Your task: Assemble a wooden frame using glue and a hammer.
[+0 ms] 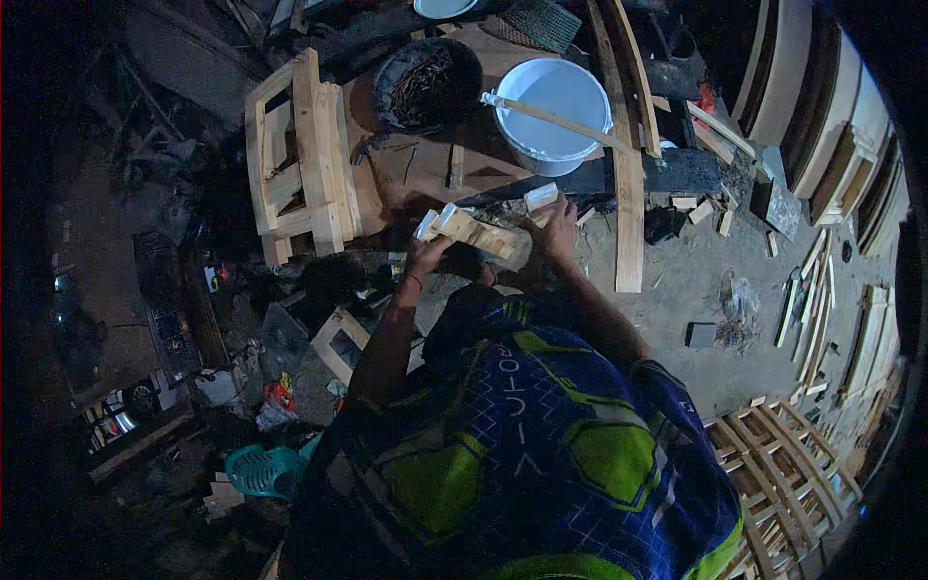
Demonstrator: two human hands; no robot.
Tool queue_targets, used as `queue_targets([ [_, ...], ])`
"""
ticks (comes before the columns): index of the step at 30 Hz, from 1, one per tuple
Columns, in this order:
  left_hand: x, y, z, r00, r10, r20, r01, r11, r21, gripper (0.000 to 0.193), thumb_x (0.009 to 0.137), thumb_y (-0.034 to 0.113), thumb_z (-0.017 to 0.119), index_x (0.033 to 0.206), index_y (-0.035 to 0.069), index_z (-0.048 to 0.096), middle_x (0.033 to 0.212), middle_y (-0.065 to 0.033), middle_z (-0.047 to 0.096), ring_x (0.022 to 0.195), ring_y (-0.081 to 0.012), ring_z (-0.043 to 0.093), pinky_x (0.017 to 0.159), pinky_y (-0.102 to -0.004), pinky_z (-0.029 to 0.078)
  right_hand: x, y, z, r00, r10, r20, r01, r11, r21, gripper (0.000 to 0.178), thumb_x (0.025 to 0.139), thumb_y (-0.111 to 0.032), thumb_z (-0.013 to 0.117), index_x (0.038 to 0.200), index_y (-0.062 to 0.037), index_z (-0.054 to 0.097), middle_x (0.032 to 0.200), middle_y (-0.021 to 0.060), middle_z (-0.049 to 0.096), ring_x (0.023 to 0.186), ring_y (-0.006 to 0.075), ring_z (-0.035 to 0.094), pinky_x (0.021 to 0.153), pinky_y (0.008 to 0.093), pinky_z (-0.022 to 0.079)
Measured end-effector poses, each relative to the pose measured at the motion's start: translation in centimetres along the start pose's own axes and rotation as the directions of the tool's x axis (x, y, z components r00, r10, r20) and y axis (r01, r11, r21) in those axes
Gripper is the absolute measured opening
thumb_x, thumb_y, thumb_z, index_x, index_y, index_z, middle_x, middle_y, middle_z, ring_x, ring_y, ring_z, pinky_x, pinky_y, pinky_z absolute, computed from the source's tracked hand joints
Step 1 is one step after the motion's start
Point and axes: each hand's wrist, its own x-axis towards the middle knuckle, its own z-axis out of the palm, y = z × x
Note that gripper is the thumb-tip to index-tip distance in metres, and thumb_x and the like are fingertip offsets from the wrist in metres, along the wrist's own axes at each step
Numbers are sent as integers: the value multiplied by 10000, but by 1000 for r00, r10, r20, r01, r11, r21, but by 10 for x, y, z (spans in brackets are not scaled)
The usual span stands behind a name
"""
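My left hand [423,257] is closed around the near left side of short pale wood pieces [483,235], whose left ends look white. In my right hand [558,235] is a small wood block [540,197] with a whitish face, gripped by the fingers. Both hands are in front of my body, a little apart, with the pieces between them. Just beyond the right hand is a white bucket [553,159] holding whitish liquid. A thin wooden stick [561,122] lies across its rim. Dim light hides some fingers.
A black tub [427,85] of dark scraps is left of the bucket. Wooden frames [314,155] stand farther left. A long plank [628,227] reaches toward me on the right. Wood offcuts [701,211] litter the floor, and a slatted wooden stack [773,474] lies near right.
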Motion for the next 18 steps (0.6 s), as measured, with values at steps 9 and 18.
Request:
queue_targets([
  [9, 3, 0, 27, 996, 33, 77, 3, 903, -429, 483, 868, 160, 806, 1294, 20, 626, 1279, -84, 666, 1173, -210, 626, 989, -399, 511, -50, -6, 23, 781, 128, 611, -103, 992, -76, 1048, 801, -359, 805, 1560, -9, 172, 1477, 378, 329, 1163, 540, 556, 921, 556, 512],
  [18, -28, 18, 31, 992, -91, 89, 53, 931, 361, 532, 826, 331, 850, 1220, 13, 687, 1165, -87, 728, 1071, -215, 688, 932, -365, 534, -18, -41, 33, 836, -254, 486, 302, 953, -22, 971, 814, -416, 781, 1507, 21, 259, 1437, 362, 409, 1144, 501, 594, 919, 541, 525],
])
